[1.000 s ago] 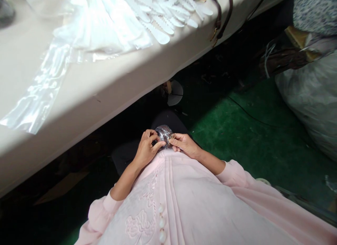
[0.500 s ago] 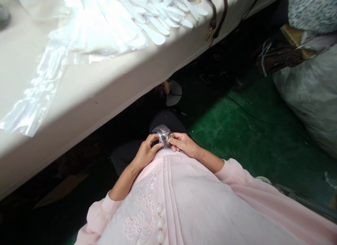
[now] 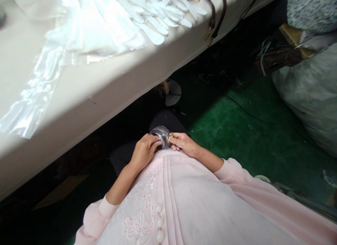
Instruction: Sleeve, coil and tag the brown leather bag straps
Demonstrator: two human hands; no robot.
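In my lap, below the table edge, both hands close on a small coiled item wrapped in clear plastic point(image 3: 161, 133). My left hand point(image 3: 143, 152) curls its fingers around the wrapped coil from the left. My right hand point(image 3: 184, 144) pinches a small gold-coloured metal piece point(image 3: 171, 135) at the coil's right side. The item looks like a rolled dark strap, but I cannot be sure. A pink buttoned garment point(image 3: 184, 203) covers my front.
A cream table point(image 3: 105, 87) runs across the upper left, carrying clear plastic bags point(image 3: 39, 90), several white scalloped strips point(image 3: 158, 17) and brown straps with gold buckles point(image 3: 216, 17). Green floor point(image 3: 237, 132) lies to the right, with a large grey sack point(image 3: 310, 94).
My left hand's fingers have folded more tightly over the wrapped coil. The view has drifted slightly; my right hand keeps its pinch.
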